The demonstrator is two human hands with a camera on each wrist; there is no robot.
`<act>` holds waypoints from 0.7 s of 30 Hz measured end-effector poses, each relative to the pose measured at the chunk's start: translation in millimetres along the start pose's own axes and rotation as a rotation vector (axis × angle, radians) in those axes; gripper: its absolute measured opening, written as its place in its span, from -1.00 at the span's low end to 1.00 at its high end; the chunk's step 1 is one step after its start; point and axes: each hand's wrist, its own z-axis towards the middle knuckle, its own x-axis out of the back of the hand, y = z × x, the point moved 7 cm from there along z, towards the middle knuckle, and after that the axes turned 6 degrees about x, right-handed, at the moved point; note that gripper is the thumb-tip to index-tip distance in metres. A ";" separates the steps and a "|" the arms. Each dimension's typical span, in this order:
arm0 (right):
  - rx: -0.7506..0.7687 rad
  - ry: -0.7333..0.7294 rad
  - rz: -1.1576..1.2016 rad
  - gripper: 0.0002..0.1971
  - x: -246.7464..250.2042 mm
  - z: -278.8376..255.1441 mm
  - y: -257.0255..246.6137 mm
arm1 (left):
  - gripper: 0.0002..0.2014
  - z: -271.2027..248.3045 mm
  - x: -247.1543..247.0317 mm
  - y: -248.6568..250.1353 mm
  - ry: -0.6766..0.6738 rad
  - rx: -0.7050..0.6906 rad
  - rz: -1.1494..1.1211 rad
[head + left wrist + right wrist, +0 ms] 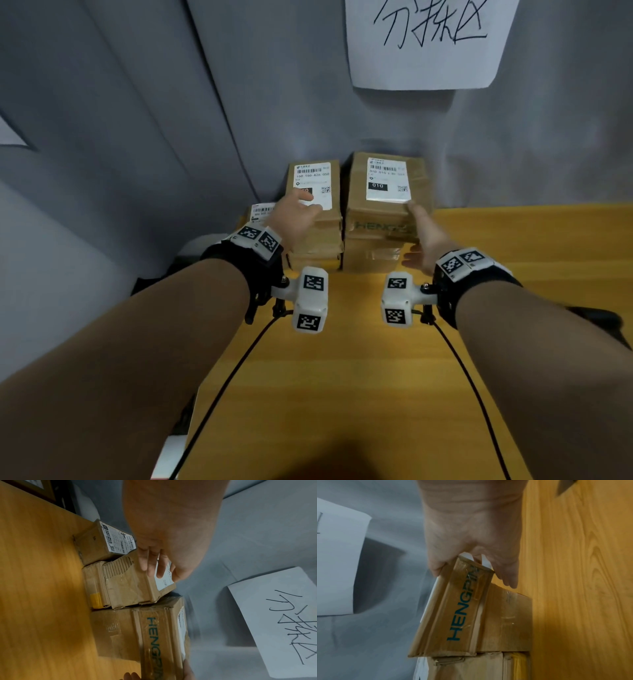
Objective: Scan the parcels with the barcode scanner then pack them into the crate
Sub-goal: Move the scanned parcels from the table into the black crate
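Two stacks of brown cardboard parcels stand at the back of the wooden table (342, 377), against a grey curtain. My right hand (423, 236) grips the right end of the top right parcel (383, 209), printed HENGPIN (458, 608), thumb on its labelled top and fingers underneath; that end is tilted up off the box below (506, 622). My left hand (298, 217) rests with straight fingers (150, 563) on the near top edge of the left stack's top parcel (318, 222), thumb on its white label. A small third parcel (102, 543) sits left of it. No scanner or crate is clearly visible.
A white paper sign (424, 41) with handwriting hangs on the curtain above the parcels. A white rounded object (87, 507) and dark items lie off the table's left edge. A black object (596, 318) lies on the table at the right.
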 end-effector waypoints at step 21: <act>0.732 0.040 0.280 -0.43 -41.0 -92.6 -46.1 | -0.95 -46.9 98.3 -45.3 0.061 -0.048 -0.117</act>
